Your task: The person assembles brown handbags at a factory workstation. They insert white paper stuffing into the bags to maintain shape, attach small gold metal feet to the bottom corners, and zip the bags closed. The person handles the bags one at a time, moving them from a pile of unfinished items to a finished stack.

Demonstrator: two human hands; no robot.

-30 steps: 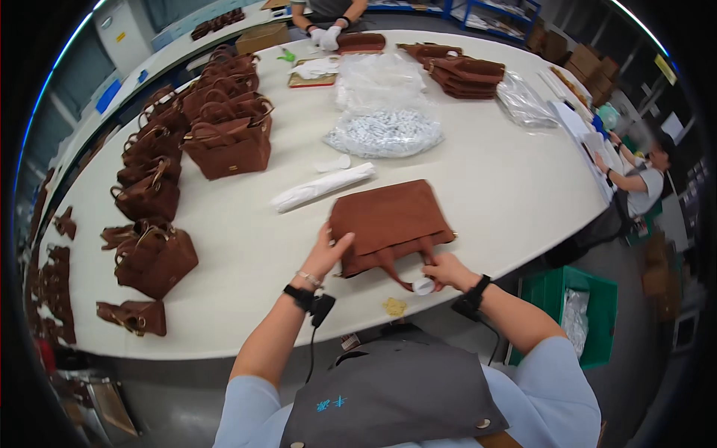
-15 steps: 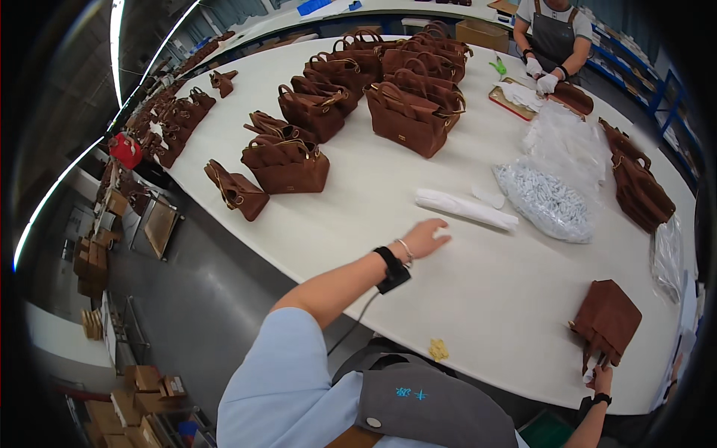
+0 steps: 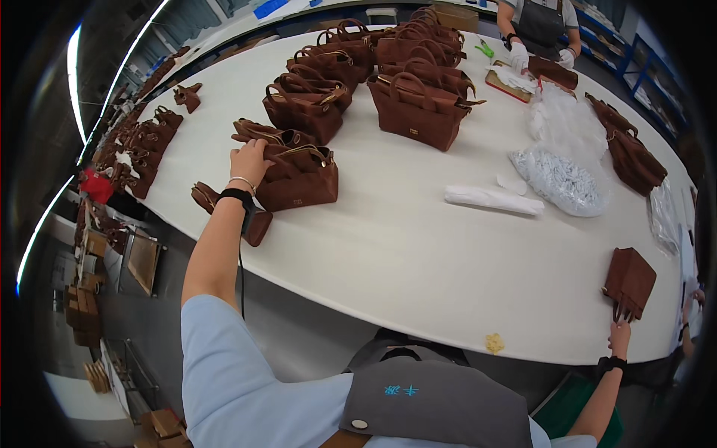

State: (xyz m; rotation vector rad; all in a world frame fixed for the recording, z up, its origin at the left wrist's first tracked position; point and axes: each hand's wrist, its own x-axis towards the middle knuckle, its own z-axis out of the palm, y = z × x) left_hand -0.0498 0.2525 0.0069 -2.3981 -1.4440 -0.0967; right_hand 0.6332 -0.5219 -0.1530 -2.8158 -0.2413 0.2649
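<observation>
My left hand (image 3: 251, 164) reaches to the left, its fingers bent and closed on the top of a brown handbag (image 3: 302, 184) that stands upright with a gold zip along its opening. A smaller brown bag (image 3: 258, 227) lies beside it, partly covered by my wrist. Far to the right, my right hand (image 3: 620, 340) grips the handles of another brown handbag (image 3: 629, 284). That bag lies on the white table with its handles toward me.
Rows of brown handbags (image 3: 418, 112) stand at the table's middle and back. A white paper roll (image 3: 494, 201) lies near a clear bag of small pale pieces (image 3: 564, 183). A yellow clump (image 3: 494, 343) sits at the near edge. Across the table a gloved person (image 3: 539, 30) handles a brown piece.
My left hand has swung from the table's middle leftward onto the handbag. My right hand stays at the handles of the right-hand bag. The view has shifted.
</observation>
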